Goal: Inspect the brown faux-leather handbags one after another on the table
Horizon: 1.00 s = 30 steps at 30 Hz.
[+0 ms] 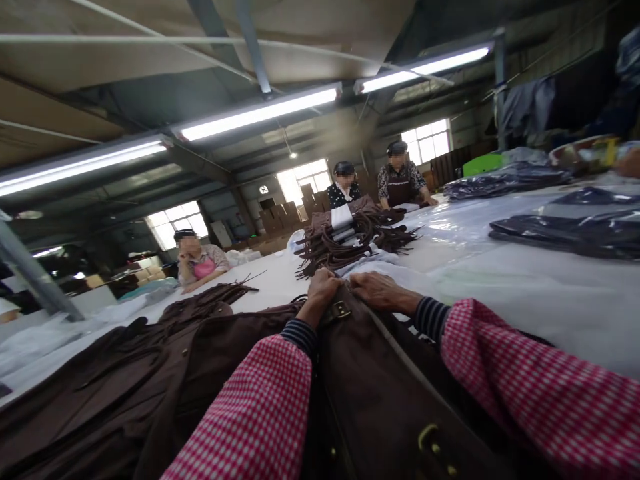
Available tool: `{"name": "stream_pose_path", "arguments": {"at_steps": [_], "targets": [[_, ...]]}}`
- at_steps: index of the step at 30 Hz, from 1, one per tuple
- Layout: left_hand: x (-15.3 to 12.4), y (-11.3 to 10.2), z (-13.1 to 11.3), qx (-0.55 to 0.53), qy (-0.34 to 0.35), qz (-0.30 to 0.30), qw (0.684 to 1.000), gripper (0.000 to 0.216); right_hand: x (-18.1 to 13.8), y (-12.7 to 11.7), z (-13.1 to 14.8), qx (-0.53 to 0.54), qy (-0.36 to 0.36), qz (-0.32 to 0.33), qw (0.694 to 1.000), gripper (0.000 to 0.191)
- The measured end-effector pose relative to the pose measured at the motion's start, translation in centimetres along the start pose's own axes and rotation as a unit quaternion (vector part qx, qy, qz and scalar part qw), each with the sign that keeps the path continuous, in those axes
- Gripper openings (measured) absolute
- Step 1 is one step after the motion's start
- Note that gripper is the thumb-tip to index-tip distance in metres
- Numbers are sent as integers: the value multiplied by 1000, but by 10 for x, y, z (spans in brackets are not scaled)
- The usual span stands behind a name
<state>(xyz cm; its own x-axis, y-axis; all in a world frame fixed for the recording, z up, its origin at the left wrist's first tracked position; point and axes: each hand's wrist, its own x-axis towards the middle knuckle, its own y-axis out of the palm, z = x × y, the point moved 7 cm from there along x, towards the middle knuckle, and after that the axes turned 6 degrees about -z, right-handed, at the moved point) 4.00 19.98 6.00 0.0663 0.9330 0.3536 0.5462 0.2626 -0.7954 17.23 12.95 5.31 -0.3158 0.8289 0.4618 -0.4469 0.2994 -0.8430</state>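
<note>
**Where the Buckle Sits, Both Hands Close In**

Because the brown bag (380,387) lies lengthwise on the near edge of the white table (525,293), running away from the person's lap, its far end falls just where both arms reach. That seems to be why the hands meet there. The left hand (323,288) sits on that far end, just left of the brass buckle (341,310), knuckles up and fingers curled tight over the rim of the dark material. It looks closed on the bag's edge, though the fingertips are tucked out of sight. The right hand (379,290) lies just right of the buckle, its back to the camera, fingers bent and pointing left until they touch the left hand. Its fingers are half closed at most, and whether they pinch the material or merely press on it cannot be told from here. With a hand on each side, the buckle is bracketed and the soft fabric kept taut and steady, which I judge to be the reason for the grip. Both forearms wear red-checked sleeves (260,413) over striped cuffs.

Left of the bag, more brown pieces (125,373) lie spread flat and overlapping. Beyond the hands, a heap of brown straps (350,243) rests mid-table. On the far right, wrapped dark bundles (570,233) lie in shiny plastic. Three co-workers (400,180) stand or lean at the far side, well apart from the person's hands.
</note>
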Motion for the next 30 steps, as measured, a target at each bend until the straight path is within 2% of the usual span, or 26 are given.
{"name": "stream_pose_path", "arguments": {"at_steps": [7,9,14,18,20,24,27,29,30], "targets": [[1,-4,1,40,-15,-27,999,8,-10,-20,16,-36,-41,-20,998,19],[0,-5,-1,50,-14,-30,998,7,-20,-29,16,-17,-51,-20,998,15],[-2,-4,-3,65,-2,-27,998,7,-68,-55,17,180,-80,18,980,15],[-2,-2,-6,77,9,-23,997,8,-114,-66,17,286,-33,80,954,17],[-2,-1,-7,81,14,-21,996,8,-130,-67,16,311,-3,91,946,16],[-1,-5,-12,92,33,-16,995,7,-144,-71,13,286,23,41,957,17],[-11,-21,-22,102,62,-32,992,12,-153,-82,10,242,2,-17,970,13],[-32,-38,-41,100,126,-48,986,20,-164,-94,8,212,-6,-64,975,12],[-50,-46,-55,90,182,-49,978,21,-172,-100,8,200,-6,-83,976,11]]}}
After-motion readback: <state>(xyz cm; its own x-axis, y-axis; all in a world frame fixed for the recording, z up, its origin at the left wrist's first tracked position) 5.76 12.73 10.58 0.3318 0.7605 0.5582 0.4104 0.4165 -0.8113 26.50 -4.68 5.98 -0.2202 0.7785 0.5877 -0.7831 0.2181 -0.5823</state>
